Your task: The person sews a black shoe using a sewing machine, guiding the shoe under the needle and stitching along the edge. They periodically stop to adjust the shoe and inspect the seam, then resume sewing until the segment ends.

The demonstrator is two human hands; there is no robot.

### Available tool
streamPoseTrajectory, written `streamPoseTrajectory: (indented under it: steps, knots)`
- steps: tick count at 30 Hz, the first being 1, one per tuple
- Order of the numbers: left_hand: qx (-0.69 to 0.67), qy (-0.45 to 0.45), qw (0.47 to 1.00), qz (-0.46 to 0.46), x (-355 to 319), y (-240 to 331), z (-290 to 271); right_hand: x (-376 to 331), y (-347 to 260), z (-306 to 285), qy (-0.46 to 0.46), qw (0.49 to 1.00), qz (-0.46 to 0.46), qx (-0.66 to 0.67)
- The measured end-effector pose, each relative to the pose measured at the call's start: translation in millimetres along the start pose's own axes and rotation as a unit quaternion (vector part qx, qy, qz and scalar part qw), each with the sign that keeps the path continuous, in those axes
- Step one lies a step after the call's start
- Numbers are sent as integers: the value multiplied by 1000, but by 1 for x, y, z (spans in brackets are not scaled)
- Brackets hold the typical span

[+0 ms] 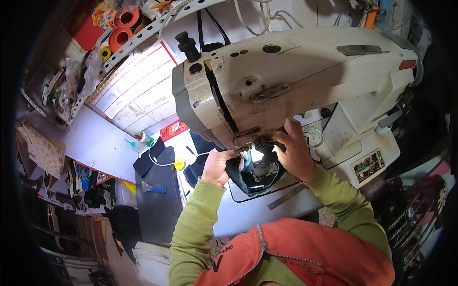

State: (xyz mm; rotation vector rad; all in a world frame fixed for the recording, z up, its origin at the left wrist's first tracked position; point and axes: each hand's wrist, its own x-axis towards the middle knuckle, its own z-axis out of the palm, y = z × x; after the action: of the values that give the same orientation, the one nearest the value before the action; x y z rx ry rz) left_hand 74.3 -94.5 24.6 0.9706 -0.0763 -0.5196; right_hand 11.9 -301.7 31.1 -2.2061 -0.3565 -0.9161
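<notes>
A worn cream industrial sewing machine (296, 71) fills the upper middle, its head hanging over a white table (248, 212). Under the needle area lies a piece of dark fabric (238, 172) with a looped black edge. My left hand (217, 167) grips this fabric from the left, fingers curled on it. My right hand (293, 152) is up beside the presser-foot area, fingers bent against the black parts under the machine head; whether it holds anything is hidden. A small light glows between the two hands.
A dark board (160, 190) with a small blue tool (153, 188) lies left of the table. Dark fabric pieces (148, 159) and a yellow object (180, 164) sit beside it. Tape rolls (119, 35) stand on a shelf upper left. A metal ruler (285, 197) lies at the table's front.
</notes>
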Motion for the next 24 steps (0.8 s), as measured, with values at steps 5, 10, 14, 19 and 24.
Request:
streamPoseTrajectory:
  steps: [5, 10, 14, 19, 24]
  knots:
    - [22, 60, 998, -4, -20, 2, 7, -5, -7, 3, 37, 999, -14, -20]
    - [30, 52, 998, -9, -19, 3, 4, -14, -13, 9, 51, 998, -34, 30]
    - [21, 37, 999, -30, -19, 3, 1, -12, -19, 18, 26, 1000, -14, 6]
    - [30, -29, 999, -17, -20, 9, 1, -1, -24, 28, 3, 1000, -1, 14]
    - [122, -49, 989, -67, -22, 20, -7, -3, -18, 30, 5, 1000, -19, 7]
